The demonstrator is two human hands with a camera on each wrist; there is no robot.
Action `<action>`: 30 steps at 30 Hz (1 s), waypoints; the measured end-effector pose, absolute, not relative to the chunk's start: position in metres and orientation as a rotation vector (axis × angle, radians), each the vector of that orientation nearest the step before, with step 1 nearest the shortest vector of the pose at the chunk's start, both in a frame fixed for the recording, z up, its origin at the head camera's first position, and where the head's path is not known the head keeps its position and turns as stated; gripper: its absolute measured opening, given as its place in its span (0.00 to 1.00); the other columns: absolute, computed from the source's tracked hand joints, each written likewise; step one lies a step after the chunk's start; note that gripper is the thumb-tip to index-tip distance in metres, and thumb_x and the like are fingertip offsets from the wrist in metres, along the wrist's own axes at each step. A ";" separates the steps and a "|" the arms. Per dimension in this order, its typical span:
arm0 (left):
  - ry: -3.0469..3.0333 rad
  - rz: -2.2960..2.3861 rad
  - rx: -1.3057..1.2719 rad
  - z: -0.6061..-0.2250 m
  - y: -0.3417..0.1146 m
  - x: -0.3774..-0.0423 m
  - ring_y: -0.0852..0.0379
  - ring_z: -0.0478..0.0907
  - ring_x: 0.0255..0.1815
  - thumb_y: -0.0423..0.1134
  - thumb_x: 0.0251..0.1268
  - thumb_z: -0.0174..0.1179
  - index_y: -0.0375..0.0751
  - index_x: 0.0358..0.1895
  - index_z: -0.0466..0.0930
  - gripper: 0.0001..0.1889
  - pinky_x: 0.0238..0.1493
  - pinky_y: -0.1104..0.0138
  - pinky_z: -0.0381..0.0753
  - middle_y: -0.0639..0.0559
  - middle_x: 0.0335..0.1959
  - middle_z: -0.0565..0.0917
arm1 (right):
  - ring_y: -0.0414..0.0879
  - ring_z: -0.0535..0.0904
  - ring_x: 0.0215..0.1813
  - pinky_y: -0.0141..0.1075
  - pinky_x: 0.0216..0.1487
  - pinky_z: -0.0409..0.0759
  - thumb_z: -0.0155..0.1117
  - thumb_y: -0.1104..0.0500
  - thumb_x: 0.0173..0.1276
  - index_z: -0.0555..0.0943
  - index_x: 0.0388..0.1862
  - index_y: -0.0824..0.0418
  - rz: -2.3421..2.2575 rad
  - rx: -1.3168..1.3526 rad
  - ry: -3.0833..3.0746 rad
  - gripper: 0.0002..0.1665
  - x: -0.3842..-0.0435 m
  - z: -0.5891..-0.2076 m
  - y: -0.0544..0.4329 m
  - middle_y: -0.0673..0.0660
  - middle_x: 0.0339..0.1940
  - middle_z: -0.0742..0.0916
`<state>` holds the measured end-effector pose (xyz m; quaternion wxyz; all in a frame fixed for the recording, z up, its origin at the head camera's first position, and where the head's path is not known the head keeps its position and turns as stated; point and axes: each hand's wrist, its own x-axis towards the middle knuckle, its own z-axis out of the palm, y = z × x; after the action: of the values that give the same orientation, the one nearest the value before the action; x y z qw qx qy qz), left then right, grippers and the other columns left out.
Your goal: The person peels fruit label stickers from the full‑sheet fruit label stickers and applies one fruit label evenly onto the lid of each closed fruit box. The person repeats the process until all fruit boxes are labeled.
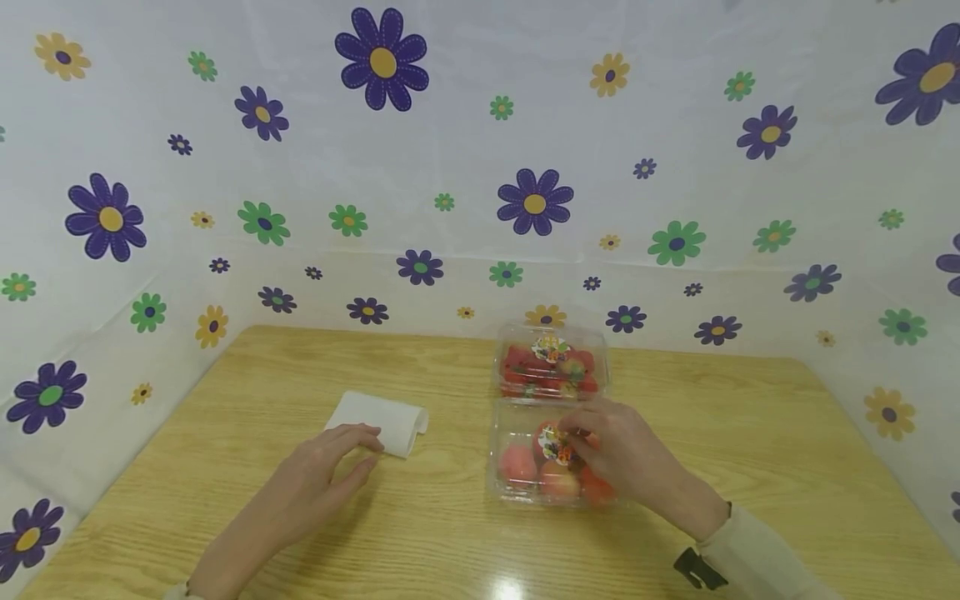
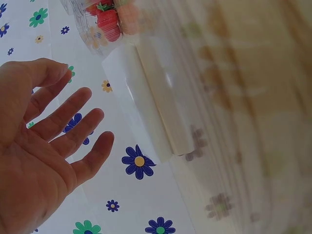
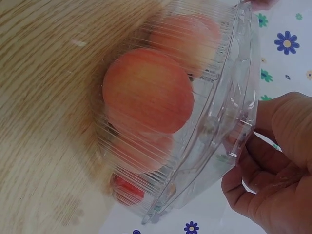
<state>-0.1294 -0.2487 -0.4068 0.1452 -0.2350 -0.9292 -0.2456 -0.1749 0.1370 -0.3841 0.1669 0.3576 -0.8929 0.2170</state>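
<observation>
My right hand [image 1: 626, 446] is over a clear plastic fruit box [image 1: 495, 479] holding several peaches [image 3: 148, 90]. Its thumb and bent fingers pinch the edge of a round printed sticker [image 1: 553, 443] at the lid, and they hide part of it. From the right wrist, the fingertips [image 3: 234, 190] show close against the lid's edge. On the other side, my left hand [image 1: 318, 467] hovers with relaxed, spread fingers at the near edge of a white paper sheet [image 1: 367, 412], whose right end curls up. In the left wrist view the palm [image 2: 39, 170] holds nothing.
Behind the peach box stands a second clear box [image 1: 498, 358] of strawberries [image 1: 517, 375], with a round sticker [image 1: 551, 348] on its lid. Both rest on a wood-grain table [image 1: 420, 533]. A flowered white cloth [image 1: 465, 133] encloses the back and sides.
</observation>
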 end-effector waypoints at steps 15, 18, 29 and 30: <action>-2.687 -0.717 -0.676 -0.407 -0.247 -0.129 0.45 0.85 0.60 0.33 0.70 0.65 0.49 0.46 0.84 0.07 0.58 0.50 0.84 0.48 0.57 0.87 | 0.43 0.86 0.40 0.37 0.43 0.88 0.77 0.67 0.59 0.90 0.36 0.59 0.531 1.008 -2.524 0.07 -0.173 -0.385 0.138 0.51 0.36 0.91; -2.687 -0.713 -0.676 -0.408 -0.248 -0.129 0.46 0.85 0.59 0.33 0.70 0.65 0.49 0.46 0.84 0.07 0.58 0.50 0.84 0.48 0.57 0.88 | 0.43 0.85 0.39 0.37 0.42 0.87 0.77 0.67 0.59 0.91 0.36 0.60 0.522 0.996 -2.539 0.06 -0.173 -0.386 0.138 0.50 0.36 0.90; -2.680 -0.711 -0.682 -0.407 -0.248 -0.129 0.46 0.85 0.59 0.33 0.69 0.65 0.50 0.46 0.84 0.08 0.58 0.50 0.84 0.47 0.57 0.87 | 0.41 0.77 0.37 0.30 0.37 0.82 0.80 0.67 0.55 0.91 0.35 0.61 0.504 0.974 -2.503 0.09 -0.173 -0.388 0.137 0.49 0.32 0.84; -2.677 -0.710 -0.682 -0.407 -0.248 -0.129 0.46 0.85 0.59 0.33 0.69 0.66 0.50 0.46 0.84 0.08 0.58 0.50 0.84 0.47 0.57 0.87 | 0.41 0.76 0.37 0.30 0.36 0.81 0.80 0.67 0.55 0.92 0.35 0.60 0.501 0.969 -2.499 0.09 -0.173 -0.388 0.137 0.49 0.32 0.84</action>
<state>-0.1288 -0.2478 -0.4070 0.1440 -0.2365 -0.9288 -0.2463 -0.1728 0.1366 -0.3879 0.2059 0.3478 -0.8968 0.1798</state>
